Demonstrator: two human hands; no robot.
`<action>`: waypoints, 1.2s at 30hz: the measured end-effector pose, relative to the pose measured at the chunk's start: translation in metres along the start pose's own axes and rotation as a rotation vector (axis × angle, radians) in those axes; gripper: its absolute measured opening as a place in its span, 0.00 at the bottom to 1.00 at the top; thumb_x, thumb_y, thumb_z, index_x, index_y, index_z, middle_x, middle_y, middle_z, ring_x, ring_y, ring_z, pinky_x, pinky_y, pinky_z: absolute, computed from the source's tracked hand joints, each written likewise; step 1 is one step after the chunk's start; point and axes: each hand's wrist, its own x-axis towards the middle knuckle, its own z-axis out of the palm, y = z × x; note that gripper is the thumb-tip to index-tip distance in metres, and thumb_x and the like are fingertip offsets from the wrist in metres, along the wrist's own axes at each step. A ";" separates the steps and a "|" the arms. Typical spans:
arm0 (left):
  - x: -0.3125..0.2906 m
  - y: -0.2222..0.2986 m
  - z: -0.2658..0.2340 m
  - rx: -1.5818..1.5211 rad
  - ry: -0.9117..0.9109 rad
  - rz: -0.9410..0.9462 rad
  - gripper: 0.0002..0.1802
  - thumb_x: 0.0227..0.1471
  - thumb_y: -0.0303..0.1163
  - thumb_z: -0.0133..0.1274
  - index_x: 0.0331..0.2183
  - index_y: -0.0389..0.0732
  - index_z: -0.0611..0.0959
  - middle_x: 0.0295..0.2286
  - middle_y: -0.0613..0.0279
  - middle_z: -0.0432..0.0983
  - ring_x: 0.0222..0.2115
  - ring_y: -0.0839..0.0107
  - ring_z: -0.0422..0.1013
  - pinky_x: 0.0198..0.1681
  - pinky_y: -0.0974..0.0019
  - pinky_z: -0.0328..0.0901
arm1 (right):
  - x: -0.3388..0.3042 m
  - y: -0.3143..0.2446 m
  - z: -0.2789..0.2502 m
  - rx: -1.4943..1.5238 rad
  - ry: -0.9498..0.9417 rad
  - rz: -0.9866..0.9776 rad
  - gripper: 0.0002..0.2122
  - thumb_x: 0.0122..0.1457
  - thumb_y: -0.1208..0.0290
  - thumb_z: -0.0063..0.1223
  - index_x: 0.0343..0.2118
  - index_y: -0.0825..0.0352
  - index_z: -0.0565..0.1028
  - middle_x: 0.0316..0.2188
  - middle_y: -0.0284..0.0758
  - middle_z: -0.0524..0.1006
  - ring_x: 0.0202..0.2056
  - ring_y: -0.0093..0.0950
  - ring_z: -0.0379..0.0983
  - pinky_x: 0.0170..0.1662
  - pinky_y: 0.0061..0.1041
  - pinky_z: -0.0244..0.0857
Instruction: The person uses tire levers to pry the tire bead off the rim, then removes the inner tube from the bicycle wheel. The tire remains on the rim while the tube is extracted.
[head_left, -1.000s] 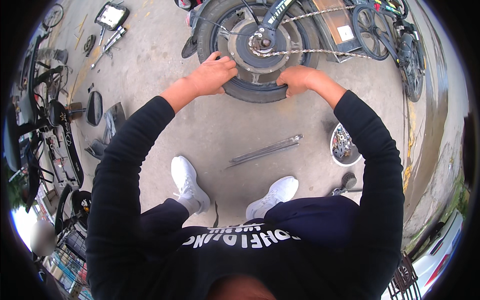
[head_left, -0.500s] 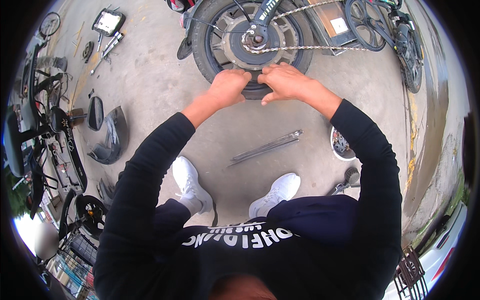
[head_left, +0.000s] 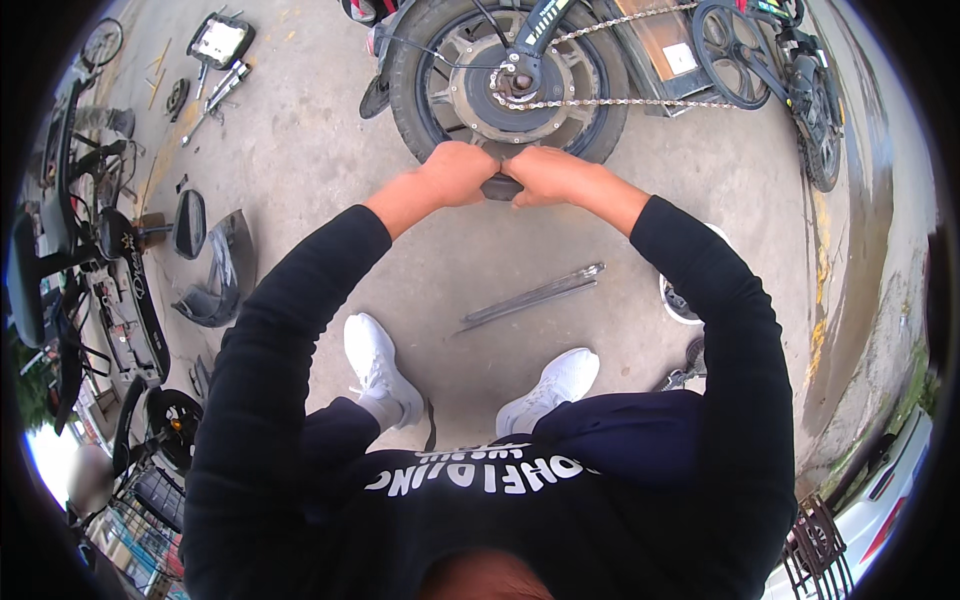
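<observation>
A black tire [head_left: 408, 98] surrounds a dark spoked wheel with a large round hub motor [head_left: 470, 95], at the top of the view. My left hand [head_left: 460, 173] is closed over the tire's near edge. Right beside it, my right hand [head_left: 545, 176] also grips the tire, its fingers curled over the rubber. The two hands nearly touch, and some fingertips are hidden behind the tire. A loose-looking chain [head_left: 620, 103] runs from the axle to the right, toward a black chainring [head_left: 732, 50].
Long thin metal bars [head_left: 535, 298] lie on the concrete between my feet and the wheel. A white bucket [head_left: 680, 303] of parts sits partly behind my right sleeve. Black fairing pieces [head_left: 225, 270], tools [head_left: 215, 102] and a parked scooter [head_left: 130, 290] are on the left.
My hands have come closer together on the tire. The right hand has shifted left and its spread fingers have closed in.
</observation>
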 end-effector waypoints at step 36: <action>0.044 0.011 0.007 -0.283 -0.250 -0.065 0.25 0.36 0.38 0.64 0.40 0.41 0.82 0.32 0.54 0.80 0.36 0.55 0.75 0.39 0.56 0.68 | 0.003 0.020 -0.021 -0.049 -0.278 0.007 0.17 0.44 0.65 0.59 0.38 0.66 0.77 0.32 0.41 0.79 0.37 0.39 0.76 0.40 0.36 0.69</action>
